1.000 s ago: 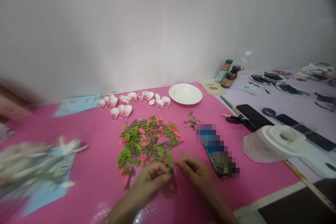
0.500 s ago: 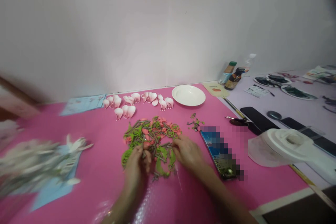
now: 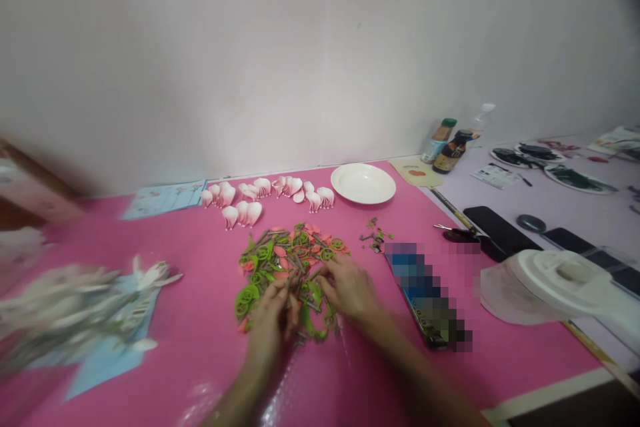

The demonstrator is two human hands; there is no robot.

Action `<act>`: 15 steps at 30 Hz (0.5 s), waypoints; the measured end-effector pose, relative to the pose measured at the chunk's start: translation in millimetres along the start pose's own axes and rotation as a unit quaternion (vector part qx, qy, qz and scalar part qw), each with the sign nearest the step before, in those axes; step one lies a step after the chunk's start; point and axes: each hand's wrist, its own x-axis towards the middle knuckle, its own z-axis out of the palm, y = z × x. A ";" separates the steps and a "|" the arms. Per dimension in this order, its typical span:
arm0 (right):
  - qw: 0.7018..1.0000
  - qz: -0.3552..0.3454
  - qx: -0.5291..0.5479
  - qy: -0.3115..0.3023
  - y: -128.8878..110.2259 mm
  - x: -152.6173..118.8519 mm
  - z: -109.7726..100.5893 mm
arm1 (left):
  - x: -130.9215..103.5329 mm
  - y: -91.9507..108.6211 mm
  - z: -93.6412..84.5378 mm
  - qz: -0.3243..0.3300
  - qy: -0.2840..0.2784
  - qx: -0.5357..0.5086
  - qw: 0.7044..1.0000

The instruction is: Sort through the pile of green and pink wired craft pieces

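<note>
Working from your left, your left hand (image 3: 270,323) rests at the near edge of the pile of small green, coral and brown plastic pieces (image 3: 287,260) in the middle of the pink mat (image 3: 200,260), its fingers pinched on what looks like 1 thin brown stem piece, though blur hides the grip. Your right hand (image 3: 347,290) lies just beside it, fingertips curled into the pile; whether it grasps anything I cannot tell. These parts look light, stiff, thin and easily snapped, so pinch each by its stem.

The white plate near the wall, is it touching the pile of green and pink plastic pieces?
Apart. The head view shows bare pink mat between the white plate and the pile of plastic pieces.
</note>
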 end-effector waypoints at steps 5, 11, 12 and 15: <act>0.985 0.014 0.173 0.004 -4.1 -9.9 -13.9 | 0.9 -6.8 -3.6 -0.010 -0.050 0.064 0.997; 0.949 0.045 0.313 -0.004 -7.7 -41.6 -28.7 | -8.0 -11.5 -1.9 -0.013 -0.120 0.094 0.988; 0.945 0.047 0.323 -0.007 -5.1 -46.3 -29.1 | -9.6 -13.2 -1.9 -0.017 -0.130 0.094 0.987; 0.914 0.073 0.398 -0.029 5.4 -56.1 -27.6 | -13.3 -18.7 -3.4 -0.036 -0.164 0.122 0.978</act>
